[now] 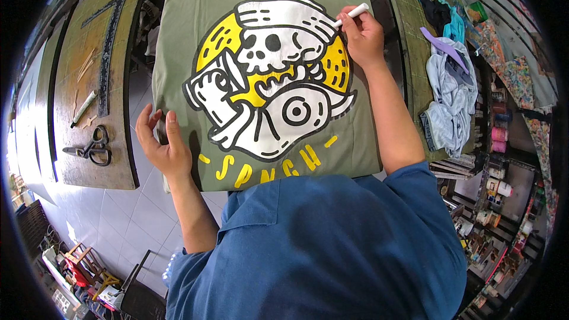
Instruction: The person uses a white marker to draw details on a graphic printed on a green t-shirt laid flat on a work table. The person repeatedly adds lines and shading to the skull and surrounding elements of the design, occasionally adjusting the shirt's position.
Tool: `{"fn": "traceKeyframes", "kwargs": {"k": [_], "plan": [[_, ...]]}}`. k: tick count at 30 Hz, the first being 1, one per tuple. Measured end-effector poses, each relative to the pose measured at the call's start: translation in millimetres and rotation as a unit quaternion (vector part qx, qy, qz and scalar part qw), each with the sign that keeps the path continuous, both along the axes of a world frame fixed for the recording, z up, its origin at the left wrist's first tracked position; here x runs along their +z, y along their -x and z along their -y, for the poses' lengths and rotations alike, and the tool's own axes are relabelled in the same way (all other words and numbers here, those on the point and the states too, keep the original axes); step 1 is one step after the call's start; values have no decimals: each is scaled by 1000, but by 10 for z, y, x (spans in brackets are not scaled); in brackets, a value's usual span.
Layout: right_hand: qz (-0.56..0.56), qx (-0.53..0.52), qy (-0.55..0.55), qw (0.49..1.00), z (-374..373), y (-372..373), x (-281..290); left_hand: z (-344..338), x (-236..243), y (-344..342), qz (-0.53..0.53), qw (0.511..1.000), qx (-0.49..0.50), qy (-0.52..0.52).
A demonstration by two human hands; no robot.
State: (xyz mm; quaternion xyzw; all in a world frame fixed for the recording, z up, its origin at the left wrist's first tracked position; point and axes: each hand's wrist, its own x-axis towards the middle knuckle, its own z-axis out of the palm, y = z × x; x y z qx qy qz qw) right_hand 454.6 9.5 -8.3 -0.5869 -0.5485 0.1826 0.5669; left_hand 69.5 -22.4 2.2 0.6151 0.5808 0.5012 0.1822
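My right hand (363, 38) closes its fingers round a white marker (351, 14), tip at the upper right rim of the skull print on the olive T-shirt (195, 0); my left hand (161, 142), fingers curled, pins the shirt's left edge; I judge a slack hold could let cloth creep, so the line strays onto white print.

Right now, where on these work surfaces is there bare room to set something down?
Bare wood shows on the left board below the black scissors, and between the scissors and the grey ruler. The olive printed shirt fills the middle, with the left hand and right hand, holding a white marker, on it. The right bench is crowded with piled cloth.
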Motion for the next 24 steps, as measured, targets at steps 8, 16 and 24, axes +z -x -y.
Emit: {"fn": "traceKeyframes", "kwargs": {"k": [8,16,24], "plan": [[81,-10,-21,996,-20,51,23,9,24,-12,1,1000,3,2],[85,-37,-16,996,4,4,-10,1,10,-2,1,1000,0,2],[40,-60,-24,997,-1,5,-23,16,0,-6,20,1000,8,8]]}}
